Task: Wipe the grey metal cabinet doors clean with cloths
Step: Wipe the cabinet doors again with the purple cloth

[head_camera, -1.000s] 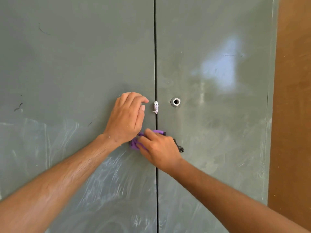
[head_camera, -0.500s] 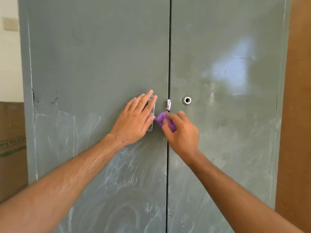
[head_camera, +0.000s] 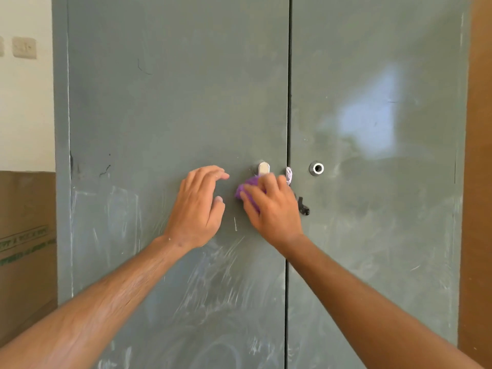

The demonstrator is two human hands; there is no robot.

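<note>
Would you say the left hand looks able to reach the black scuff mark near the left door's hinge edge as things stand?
Probably yes: the left hand holds nothing, and only bare left door lies between it and the black scuff mark.

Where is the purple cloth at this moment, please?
In the head view, the purple cloth is bunched under the right hand, on the left grey metal cabinet door, just below its pale handle near the centre gap.
</note>
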